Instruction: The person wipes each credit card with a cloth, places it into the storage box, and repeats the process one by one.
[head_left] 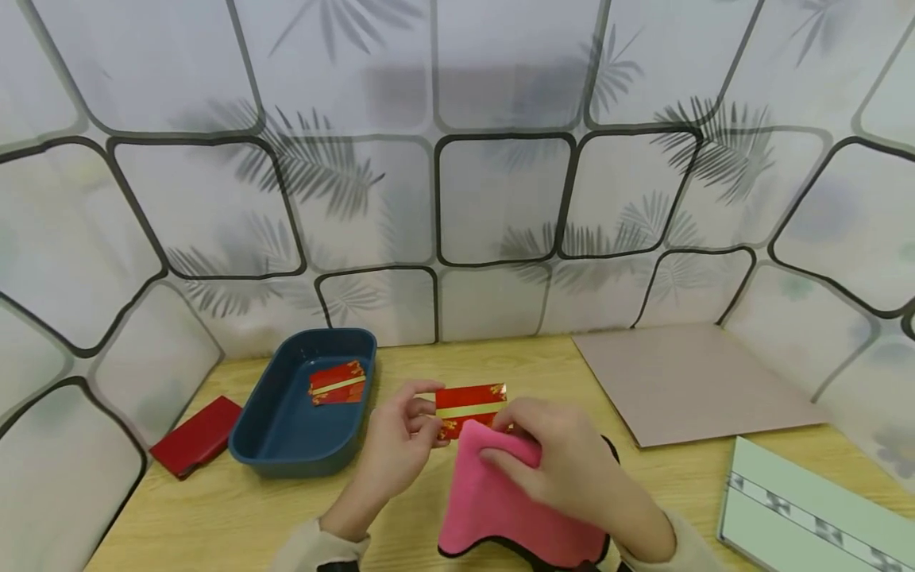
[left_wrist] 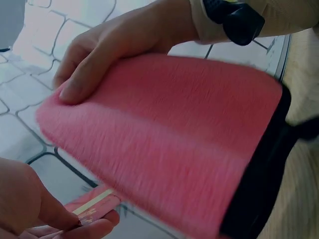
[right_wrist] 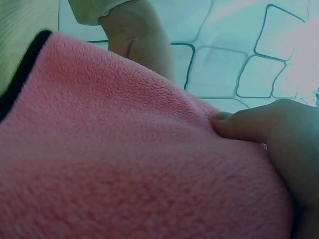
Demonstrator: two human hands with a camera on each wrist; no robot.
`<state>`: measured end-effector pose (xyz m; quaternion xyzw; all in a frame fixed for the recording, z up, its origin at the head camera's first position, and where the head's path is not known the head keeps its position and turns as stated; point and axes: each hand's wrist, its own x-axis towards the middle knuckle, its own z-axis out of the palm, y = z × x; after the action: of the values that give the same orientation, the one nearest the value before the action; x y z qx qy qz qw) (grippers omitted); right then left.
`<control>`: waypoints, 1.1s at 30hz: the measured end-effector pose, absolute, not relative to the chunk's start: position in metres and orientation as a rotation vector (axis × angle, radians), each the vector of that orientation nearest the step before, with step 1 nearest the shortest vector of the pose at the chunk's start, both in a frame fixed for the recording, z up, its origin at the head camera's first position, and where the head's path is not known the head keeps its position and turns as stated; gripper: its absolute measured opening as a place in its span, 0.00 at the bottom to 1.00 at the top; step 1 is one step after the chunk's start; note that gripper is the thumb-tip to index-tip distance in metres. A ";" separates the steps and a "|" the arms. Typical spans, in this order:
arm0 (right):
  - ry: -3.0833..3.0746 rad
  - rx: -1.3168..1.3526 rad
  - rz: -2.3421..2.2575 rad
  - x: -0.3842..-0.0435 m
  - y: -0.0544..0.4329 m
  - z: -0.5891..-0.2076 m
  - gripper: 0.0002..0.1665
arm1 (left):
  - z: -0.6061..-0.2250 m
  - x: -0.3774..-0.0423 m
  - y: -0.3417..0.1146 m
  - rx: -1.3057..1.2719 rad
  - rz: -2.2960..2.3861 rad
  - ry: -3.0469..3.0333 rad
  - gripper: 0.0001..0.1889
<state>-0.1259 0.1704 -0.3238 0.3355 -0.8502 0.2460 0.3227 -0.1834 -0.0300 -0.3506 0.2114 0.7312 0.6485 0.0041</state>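
A red card with a gold band (head_left: 468, 403) is pinched at its left end by my left hand (head_left: 403, 438). My right hand (head_left: 565, 453) grips a pink fleecy cloth (head_left: 518, 508) with dark edging, thumb on the near side. The cloth hangs just in front of the card's lower right part and hides some of it. In the left wrist view the cloth (left_wrist: 164, 129) spreads wide, and the card (left_wrist: 94, 204) shows below it. The right wrist view is mostly filled by the cloth (right_wrist: 114, 149), with the right thumb pressing on it.
A blue tray (head_left: 275, 433) on the left holds similar red and gold cards (head_left: 338, 384). Beside it lies a dark red wallet-like object (head_left: 196, 435). On the right are a flat pinkish board (head_left: 693, 381) and a pale green patterned box or book (head_left: 815, 508). A patterned curtain surrounds the wooden table.
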 end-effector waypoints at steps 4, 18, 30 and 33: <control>-2.169 0.904 0.631 -0.129 0.167 -0.328 0.12 | -0.348 -0.175 -0.028 0.776 1.956 2.277 0.20; -2.240 0.758 0.625 -0.139 0.167 -0.338 0.16 | -0.350 -0.166 -0.024 0.998 1.924 2.213 0.18; -2.257 0.674 0.560 -0.140 0.168 -0.338 0.17 | -0.352 -0.165 -0.019 0.863 2.032 2.152 0.16; -2.250 0.670 0.551 -0.141 0.169 -0.338 0.17 | -0.351 -0.166 -0.020 0.851 2.005 2.169 0.16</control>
<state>-0.1413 0.1692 -0.3377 0.2596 -0.8715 0.2133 0.3572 -0.1659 -0.0196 -0.3510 0.2767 0.7053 0.6518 0.0337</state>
